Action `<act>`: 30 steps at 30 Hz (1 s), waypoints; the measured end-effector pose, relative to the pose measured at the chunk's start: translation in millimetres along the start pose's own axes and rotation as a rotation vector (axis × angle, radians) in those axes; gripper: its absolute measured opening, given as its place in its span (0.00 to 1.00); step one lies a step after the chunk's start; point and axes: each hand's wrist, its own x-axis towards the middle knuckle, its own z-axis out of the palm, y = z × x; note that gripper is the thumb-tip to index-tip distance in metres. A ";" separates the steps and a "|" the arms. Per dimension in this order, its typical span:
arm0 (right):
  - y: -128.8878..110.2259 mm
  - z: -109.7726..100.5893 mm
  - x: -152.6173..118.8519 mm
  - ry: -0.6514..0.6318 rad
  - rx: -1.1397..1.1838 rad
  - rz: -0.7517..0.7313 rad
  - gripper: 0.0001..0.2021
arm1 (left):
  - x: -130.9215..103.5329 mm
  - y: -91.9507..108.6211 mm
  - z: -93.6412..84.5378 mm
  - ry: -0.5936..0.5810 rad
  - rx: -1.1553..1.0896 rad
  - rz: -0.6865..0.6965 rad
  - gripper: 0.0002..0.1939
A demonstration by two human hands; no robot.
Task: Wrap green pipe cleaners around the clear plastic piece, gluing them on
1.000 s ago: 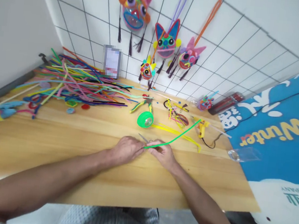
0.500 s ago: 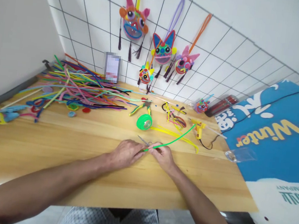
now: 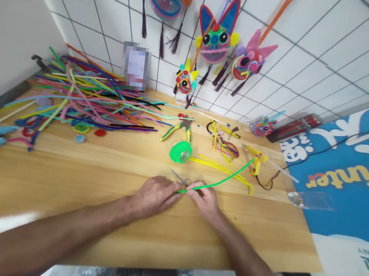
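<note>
A bright green pipe cleaner (image 3: 224, 180) runs from my fingers up to the right. My left hand (image 3: 155, 196) pinches its near end, which shows only partly between the fingers. Close beside it, my right hand (image 3: 205, 199) grips the same pipe cleaner between thumb and forefinger. Just beyond my fingertips lie scissors (image 3: 178, 176), their handles partly covered by my right hand. A ball wrapped in green pipe cleaner (image 3: 181, 152), with a clear round end, sits farther back. Yellow pipe cleaners (image 3: 224, 167) stretch to its right.
Pliers (image 3: 179, 128) lie behind the green ball. A yellow glue gun (image 3: 257, 161) with a black cord rests at right. Many coloured pipe cleaners (image 3: 90, 97) are heaped at back left. Decorated masks (image 3: 216, 40) hang on the wall grid. A dark red cylinder (image 3: 294, 128) lies at back right.
The camera view has tilted down and come closer to the table. My hands have drawn slightly apart along the green pipe cleaner, both still holding it.
</note>
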 end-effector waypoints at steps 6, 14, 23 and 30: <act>-0.4 -0.9 -0.1 0.013 -0.004 0.022 0.15 | 0.2 0.9 -3.4 -0.029 -0.045 -0.031 0.08; 3.3 -0.8 -1.9 -0.034 0.009 -0.021 0.16 | 1.6 -0.1 1.8 -0.020 0.044 0.006 0.13; 7.7 4.3 1.7 0.029 0.146 0.058 0.21 | 1.9 -3.2 2.3 -0.067 0.055 0.003 0.17; 4.1 3.9 1.5 0.026 0.048 0.004 0.15 | 1.6 -5.1 2.8 -0.065 0.114 0.019 0.16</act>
